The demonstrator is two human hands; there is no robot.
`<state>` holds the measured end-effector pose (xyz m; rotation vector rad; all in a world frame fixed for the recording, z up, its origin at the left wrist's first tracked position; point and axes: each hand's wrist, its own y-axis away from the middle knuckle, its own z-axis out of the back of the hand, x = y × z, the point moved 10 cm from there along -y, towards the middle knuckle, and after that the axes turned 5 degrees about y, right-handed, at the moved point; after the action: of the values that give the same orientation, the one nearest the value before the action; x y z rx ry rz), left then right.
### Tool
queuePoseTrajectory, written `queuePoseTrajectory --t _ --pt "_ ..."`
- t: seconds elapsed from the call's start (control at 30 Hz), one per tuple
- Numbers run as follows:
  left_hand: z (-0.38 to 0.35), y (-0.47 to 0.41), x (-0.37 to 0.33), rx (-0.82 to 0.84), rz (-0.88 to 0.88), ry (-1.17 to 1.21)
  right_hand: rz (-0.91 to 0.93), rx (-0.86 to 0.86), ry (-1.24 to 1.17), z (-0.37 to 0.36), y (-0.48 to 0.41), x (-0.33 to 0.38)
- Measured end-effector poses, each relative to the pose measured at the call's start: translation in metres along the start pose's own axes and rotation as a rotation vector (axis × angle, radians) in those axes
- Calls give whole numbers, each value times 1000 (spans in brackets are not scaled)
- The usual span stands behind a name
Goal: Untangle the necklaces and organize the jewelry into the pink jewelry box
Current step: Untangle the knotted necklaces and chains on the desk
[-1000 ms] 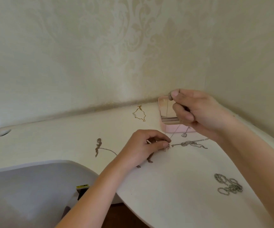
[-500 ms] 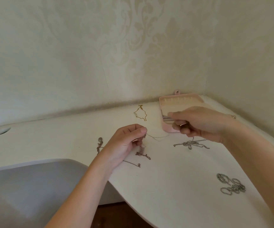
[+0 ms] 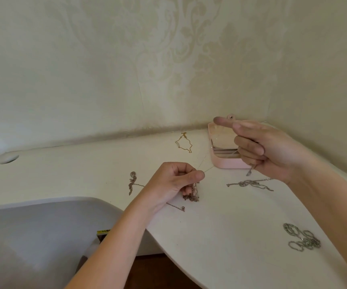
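Untangling step: left hand [image 3: 176, 180] is pinching the knotted chains [image 3: 191, 196], right hand [image 3: 268, 149] is curling three fingers round a thin chain [image 3: 209, 169] stretched between them, forefinger straight, pink box [image 3: 227, 164] sitting at one o'clock of the knot; next move is probably calling for gentle teasing, not tugging.

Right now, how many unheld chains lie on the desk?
4: gold chain beside pink box; silver tangle below right hand; chunky chain near-right; pendant chain left of left hand. Hands may hide more.

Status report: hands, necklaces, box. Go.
Left hand pinches tangle; right hand grips fine chain, taut between both. Pink jewelry box open, behind right hand. Gold chain, silver chain loose on table.
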<state>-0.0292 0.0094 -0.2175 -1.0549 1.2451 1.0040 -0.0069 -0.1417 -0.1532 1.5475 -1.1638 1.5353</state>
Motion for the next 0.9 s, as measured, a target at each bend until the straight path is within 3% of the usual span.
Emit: queuePoseTrajectory --t 0.33,0.53,0.7,0.9 --pt "11 -2 -3 -91 -42 13 -46 -128 92 -3 -7 -28" --pt "22 -3 -7 -202 -125 -55 -154 -6 558 -35 -8 -51" --pt "31 -1 -14 -289 -210 -107 -68 -109 557 -31 -7 -40" --pt "27 3 -24 -301 -277 -167 -144 -80 517 -36 -3 -48"
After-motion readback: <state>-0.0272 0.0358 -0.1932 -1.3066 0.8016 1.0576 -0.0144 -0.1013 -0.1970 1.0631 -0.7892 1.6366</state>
